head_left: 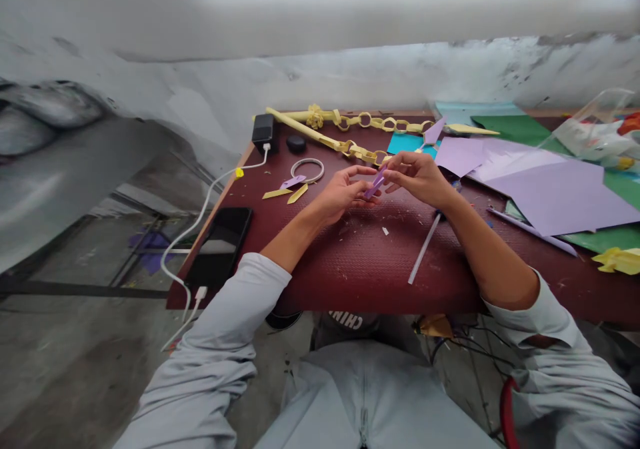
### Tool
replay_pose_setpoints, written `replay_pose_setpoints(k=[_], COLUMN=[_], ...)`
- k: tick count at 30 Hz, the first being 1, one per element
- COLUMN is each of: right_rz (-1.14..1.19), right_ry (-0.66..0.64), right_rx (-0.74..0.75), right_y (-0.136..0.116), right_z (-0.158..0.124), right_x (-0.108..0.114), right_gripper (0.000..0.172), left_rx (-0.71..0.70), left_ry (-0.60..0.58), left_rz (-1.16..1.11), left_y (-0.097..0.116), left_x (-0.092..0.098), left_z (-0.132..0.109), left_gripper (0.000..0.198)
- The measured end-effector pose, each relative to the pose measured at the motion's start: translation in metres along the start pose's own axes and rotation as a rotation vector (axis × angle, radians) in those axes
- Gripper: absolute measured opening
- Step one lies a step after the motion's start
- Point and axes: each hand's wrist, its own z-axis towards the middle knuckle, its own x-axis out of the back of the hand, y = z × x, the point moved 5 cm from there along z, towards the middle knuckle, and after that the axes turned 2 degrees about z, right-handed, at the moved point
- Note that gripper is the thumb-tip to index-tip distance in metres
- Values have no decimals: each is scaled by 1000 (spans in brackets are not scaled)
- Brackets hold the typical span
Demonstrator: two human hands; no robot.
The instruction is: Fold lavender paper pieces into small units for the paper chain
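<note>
Over the middle of the dark red table (350, 262), a small folded strip of purple paper (375, 184) is pinched between my two hands. My left hand (345, 190) grips its lower end with thumb and fingers. At its upper end, the fingers of my right hand (416, 174) close on the same strip. Behind my hands lie yellow paper chains (363, 152), joined to rolled yellow paper sticks (300, 129). To the left of my left hand are a white ring (307, 160), a purple paper piece (293, 182) and yellow paper pieces (278, 194).
At the left edge lie a phone (220, 246) and a black power bank (263, 131) with white cables (175, 246). A glue stick (425, 249) rests near my right forearm. Purple sheets (550, 189), green paper (515, 131) and a clear plastic bag (595, 126) cover the right side.
</note>
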Motion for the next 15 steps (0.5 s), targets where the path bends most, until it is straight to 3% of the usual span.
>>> replay_pose_setpoints(k=[10,15], right_rz=[-102,-111], right_ry=[12,-12], right_rx=[54,90], right_y=[14,13], right_z=[4,4], right_x=[5,2], right_gripper=[28,28], left_rx=[-101,-143], left_ry=[136,74], left_rz=[101,111], left_y=[-1,-2], left_x=[2,1], left_z=[7,6], left_gripper=[44,48])
